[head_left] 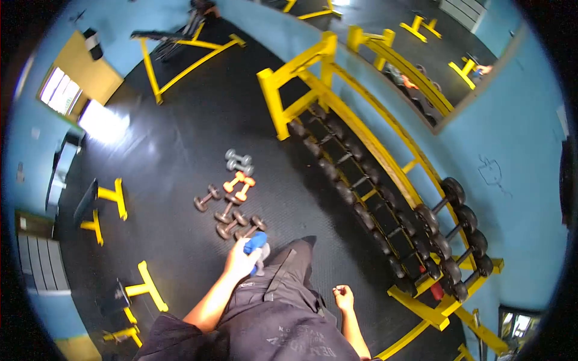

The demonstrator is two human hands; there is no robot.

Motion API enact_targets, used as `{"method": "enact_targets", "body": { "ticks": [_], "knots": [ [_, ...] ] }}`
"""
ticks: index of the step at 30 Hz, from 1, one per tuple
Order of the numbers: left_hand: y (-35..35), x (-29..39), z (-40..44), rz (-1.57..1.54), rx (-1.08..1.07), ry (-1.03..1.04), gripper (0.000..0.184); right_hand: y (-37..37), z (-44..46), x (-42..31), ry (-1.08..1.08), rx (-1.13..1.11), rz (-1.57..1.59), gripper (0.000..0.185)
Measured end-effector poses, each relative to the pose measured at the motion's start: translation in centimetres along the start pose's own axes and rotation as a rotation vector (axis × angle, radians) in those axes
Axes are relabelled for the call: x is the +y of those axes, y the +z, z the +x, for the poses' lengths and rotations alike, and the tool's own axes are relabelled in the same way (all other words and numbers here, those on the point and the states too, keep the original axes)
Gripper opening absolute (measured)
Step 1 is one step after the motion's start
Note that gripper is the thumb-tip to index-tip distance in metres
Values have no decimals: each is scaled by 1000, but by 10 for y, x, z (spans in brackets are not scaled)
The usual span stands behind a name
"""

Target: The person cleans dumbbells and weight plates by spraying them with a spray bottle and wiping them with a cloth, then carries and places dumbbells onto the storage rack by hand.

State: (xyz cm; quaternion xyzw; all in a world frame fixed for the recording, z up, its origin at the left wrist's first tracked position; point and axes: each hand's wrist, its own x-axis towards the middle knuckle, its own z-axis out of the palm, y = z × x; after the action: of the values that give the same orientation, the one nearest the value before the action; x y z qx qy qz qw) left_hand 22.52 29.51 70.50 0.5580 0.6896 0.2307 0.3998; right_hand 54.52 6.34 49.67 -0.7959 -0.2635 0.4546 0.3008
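1. Left hand (239, 260): closed around a blue-and-grey object (255, 242), held in front of the dark trousers (283, 274). Blue shows at its top and bottom, grey between; the fingers hide part of it, so its exact form cannot be told.
2. Right hand (343, 297): fingers loosely curled, beside the trousers, well apart from the left. Cannot tell whether anything small sits inside the curl.
3. Black floor (174, 138), just beyond the left hand: a cluster of small dumbbells. Farthest out, two grey dumbbells (239, 162) lie side by side. Next, two orange dumbbells (245, 188), close together. Nearest, four brown dumbbells (232, 224); one of these lies off to the left of the rest, another just past the held object.
4. To the right: long yellow rack (386, 161), bearing rows of black dumbbells (453, 191).
5. Behind the rack: a mirror (385, 18) on the blue wall (512, 132), showing part of the room.
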Motion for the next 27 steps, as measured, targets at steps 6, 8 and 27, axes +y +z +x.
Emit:
{"method": "enact_targets", "body": {
  "ticks": [6, 8, 27],
  "knots": [
    [-125, -19, -34, -56, 375, -137, 32, 31, -23, 35, 225, -232, -326, 15],
    [-160, 3, -45, -39, 446, -74, 31, 39, -24, 36, 287, -244, -434, 22],
    [-369, -323, 86, -101, 171, 48, 47, 331, -98, -145, 81, 160, -189, 20]
  ]
}}
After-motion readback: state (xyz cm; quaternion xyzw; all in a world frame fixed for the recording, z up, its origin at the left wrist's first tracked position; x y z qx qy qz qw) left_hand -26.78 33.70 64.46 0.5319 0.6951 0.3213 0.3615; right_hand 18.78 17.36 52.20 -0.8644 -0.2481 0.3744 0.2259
